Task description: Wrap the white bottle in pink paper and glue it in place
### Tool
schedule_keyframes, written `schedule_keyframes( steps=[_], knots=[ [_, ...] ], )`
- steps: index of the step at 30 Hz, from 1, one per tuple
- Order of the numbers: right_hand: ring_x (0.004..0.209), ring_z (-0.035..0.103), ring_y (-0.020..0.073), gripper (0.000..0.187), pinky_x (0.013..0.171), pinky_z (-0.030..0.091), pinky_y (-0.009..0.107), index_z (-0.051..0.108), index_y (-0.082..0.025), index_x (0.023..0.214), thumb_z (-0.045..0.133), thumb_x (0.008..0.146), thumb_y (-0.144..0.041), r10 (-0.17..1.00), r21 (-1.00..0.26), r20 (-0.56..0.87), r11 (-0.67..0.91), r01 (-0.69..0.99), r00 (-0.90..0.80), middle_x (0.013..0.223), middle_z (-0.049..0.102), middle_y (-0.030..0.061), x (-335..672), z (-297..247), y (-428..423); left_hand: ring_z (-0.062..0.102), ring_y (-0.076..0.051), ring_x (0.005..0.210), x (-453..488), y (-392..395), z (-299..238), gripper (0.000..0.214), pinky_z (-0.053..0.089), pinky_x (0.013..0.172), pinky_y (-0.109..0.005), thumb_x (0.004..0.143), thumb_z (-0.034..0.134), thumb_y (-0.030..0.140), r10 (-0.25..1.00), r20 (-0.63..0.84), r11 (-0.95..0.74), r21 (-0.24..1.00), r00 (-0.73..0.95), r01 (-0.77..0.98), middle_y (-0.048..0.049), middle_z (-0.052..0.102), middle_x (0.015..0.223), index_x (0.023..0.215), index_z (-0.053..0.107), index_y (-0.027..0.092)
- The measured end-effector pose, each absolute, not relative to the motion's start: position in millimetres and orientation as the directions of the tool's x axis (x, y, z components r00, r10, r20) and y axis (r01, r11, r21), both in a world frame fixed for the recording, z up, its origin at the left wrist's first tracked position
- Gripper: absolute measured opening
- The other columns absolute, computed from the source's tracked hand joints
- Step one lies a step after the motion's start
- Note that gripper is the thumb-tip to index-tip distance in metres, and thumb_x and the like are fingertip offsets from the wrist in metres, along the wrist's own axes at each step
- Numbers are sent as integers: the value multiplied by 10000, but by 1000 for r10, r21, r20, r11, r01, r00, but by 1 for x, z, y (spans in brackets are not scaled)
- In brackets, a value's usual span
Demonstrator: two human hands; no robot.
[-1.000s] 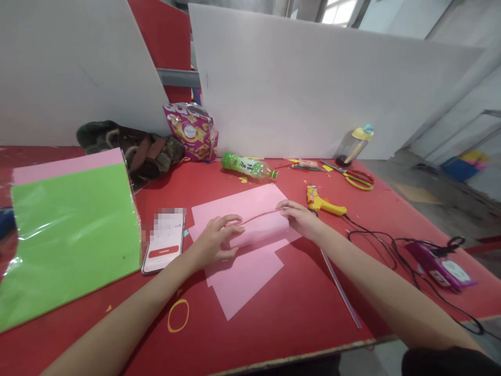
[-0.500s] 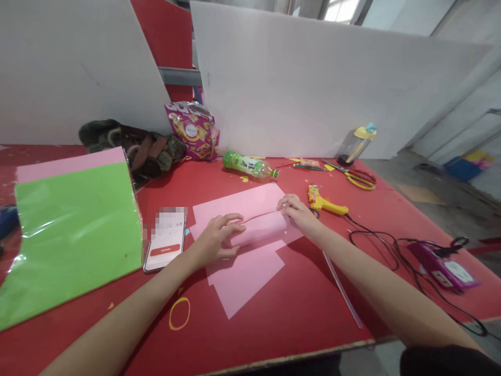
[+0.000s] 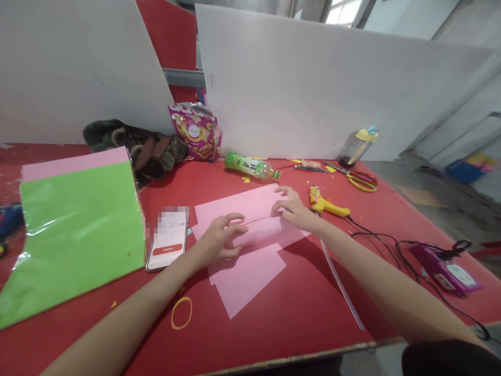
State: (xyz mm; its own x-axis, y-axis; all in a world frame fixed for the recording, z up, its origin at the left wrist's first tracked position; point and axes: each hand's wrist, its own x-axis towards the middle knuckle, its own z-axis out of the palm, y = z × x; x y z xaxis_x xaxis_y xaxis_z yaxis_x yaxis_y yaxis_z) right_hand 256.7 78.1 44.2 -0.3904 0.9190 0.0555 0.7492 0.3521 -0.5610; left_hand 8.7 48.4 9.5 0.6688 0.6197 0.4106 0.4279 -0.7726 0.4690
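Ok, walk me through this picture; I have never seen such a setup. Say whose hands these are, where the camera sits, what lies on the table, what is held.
There is no machine here: a person works with two bare hands, and a camera worn on their head looks forward and down, so the arms enter from below. The left hand grips one end of a curled pink sheet; the right hand has fingertips on the other end, its grip unclear. More flat pink sheets lie beneath on the red table. Left of them lie a phone and a green sheet pack; to the right, a yellow glue gun and scissors; behind, a bottle on its side.
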Motion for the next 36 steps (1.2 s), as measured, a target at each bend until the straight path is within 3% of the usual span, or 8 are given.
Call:
schedule_keyframes(
  steps=[6,12,16,20,24,30,36],
  knots=[
    [1150,261,249,421,932,226,500,606,-277,924,413,662,-10,853,-378,138,515,769,-503,1191,291,52,253,50,74,464,-239,1010,8,49,9,290,432,811,-425,707,562,174,631,388,-763,466,671,448,-109,414,1158,982,476,204],
    [1154,268,269,256,930,199,516,647,-267,791,456,752,-102,809,-211,143,588,781,-571,1202,335,48,249,56,73,464,-244,1025,9,49,10,304,427,823,-433,696,565,154,625,398,-769,461,672,442,-110,414,1152,981,471,203],
    [1167,253,270,303,930,168,553,620,-291,908,434,770,-97,781,-154,184,623,767,-597,1219,343,54,246,56,74,480,-236,993,9,49,9,314,454,785,-418,690,567,154,638,379,-755,476,670,451,-108,408,1160,983,471,211],
    [1180,240,271,304,943,113,574,635,-314,877,414,798,-122,716,-107,143,698,709,-683,1227,354,42,242,63,73,486,-228,983,9,49,9,310,458,788,-414,688,554,145,630,396,-764,469,668,443,-107,403,1151,983,475,202],
    [1171,265,267,238,943,162,554,637,-258,814,432,797,-139,712,-70,129,701,710,-690,1206,372,67,241,68,74,500,-220,955,9,49,10,302,473,765,-402,686,545,138,643,376,-750,484,667,451,-115,395,1156,977,482,189],
    [1204,226,245,385,957,152,540,571,-350,1011,409,790,-80,622,-50,89,783,620,-778,1282,316,29,240,69,79,488,-236,994,9,49,11,317,461,784,-412,684,545,143,640,364,-757,451,677,473,-111,409,1164,989,478,197],
    [1183,260,251,254,962,150,524,636,-294,872,439,792,-155,613,-71,68,790,610,-787,1238,388,39,246,74,83,477,-238,1010,8,50,9,324,465,781,-414,681,554,139,629,382,-765,455,677,455,-104,427,1145,989,478,205]
  ],
)
